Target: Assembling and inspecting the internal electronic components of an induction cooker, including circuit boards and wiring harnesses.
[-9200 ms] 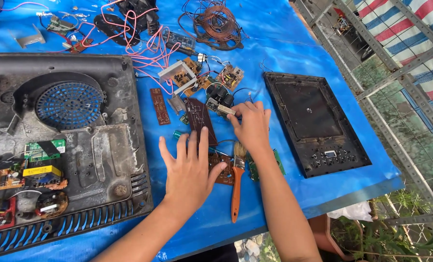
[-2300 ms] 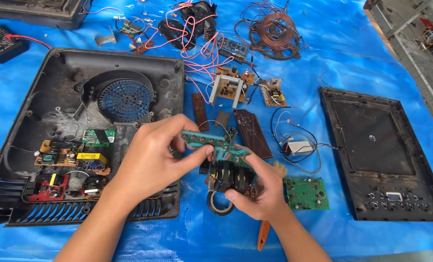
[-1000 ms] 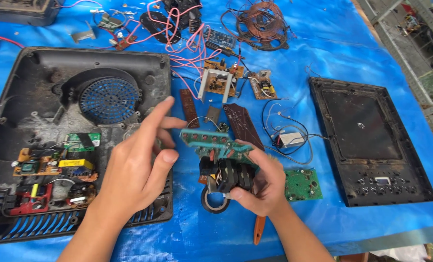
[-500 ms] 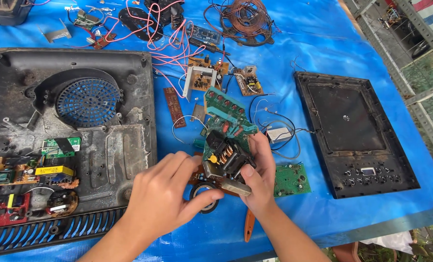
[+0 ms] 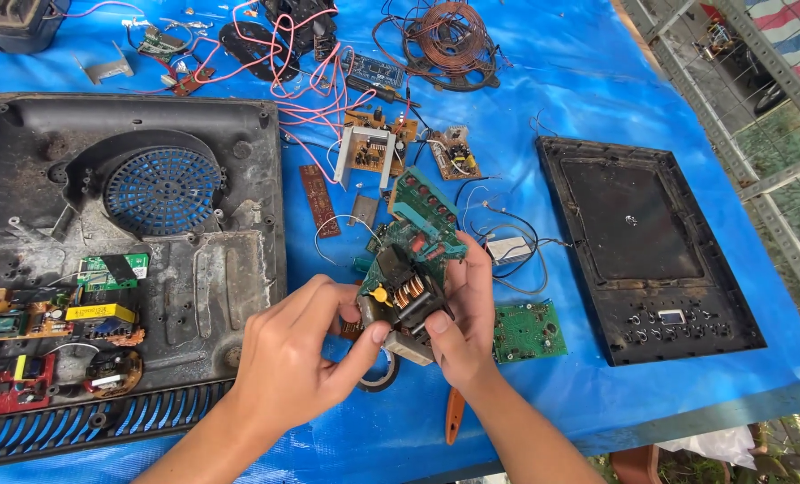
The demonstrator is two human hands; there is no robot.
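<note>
Board's flipped up now, parts side facing the camera

Both hands, left hand (image 5: 297, 363) and right hand (image 5: 463, 327), have fingers clamped on the green circuit board (image 5: 413, 260); half a second ago it sat lower, probably getting inspected.

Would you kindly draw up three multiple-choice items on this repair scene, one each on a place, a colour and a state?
1. Where does the copper coil lie?
A. top of the tarp
B. inside the black casing
C. on the glass panel

2. What colour is the round fan grille?
A. red
B. blue
C. white

3. How is the green circuit board held?
A. flat on the tarp
B. by one hand
C. between both hands

Answers: 1 A, it lies at the far edge; 2 B, plainly blue; 3 C, left hand and right hand both grip it.
</note>
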